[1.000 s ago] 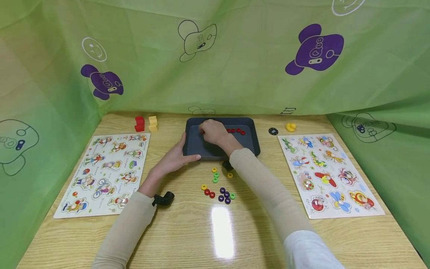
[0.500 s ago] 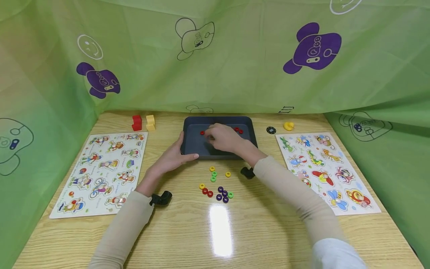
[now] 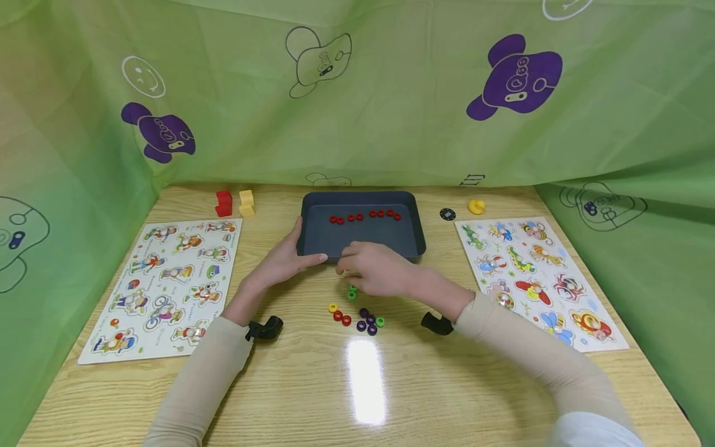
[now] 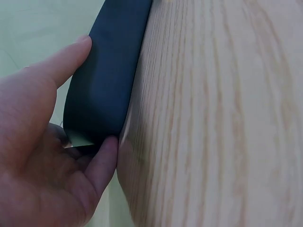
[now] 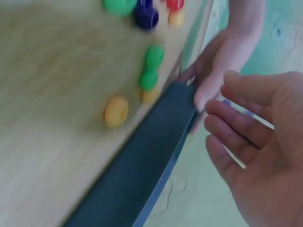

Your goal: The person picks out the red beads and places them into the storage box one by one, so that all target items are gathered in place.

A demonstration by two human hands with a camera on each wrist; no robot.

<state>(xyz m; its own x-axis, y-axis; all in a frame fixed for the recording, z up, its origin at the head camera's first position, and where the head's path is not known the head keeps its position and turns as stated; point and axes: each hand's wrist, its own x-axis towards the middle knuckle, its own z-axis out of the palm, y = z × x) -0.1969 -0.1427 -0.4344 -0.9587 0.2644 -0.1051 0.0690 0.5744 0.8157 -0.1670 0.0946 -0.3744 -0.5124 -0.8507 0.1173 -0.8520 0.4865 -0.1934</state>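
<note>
My left hand (image 3: 281, 259) grips the front left corner of the dark tray (image 3: 364, 245), thumb on the front side and fingers along the left; in the left wrist view, fingertips meet the tray wall (image 4: 106, 66). Inside the tray, several red rings (image 3: 360, 217) lie in a loose row. My right hand (image 3: 380, 270) hovers at the tray's front edge, above the near tabletop. In the right wrist view its fingers are loosely bent with nothing between them. Close by lie green rings (image 5: 152, 66) and a yellow ring (image 5: 116, 111).
Nearer on the table are purple rings (image 3: 367, 321), red rings (image 3: 342, 318), a yellow ring and a green ring. Picture puzzle boards (image 3: 167, 285) (image 3: 539, 279) flank the area. Red and yellow blocks (image 3: 223, 203), a black chip (image 3: 447, 214) and a yellow duck (image 3: 476, 207) stand farther back.
My right hand has left the tray's inside and come toward me over its front edge. More of the red row now shows. My left hand stays at the tray's corner.
</note>
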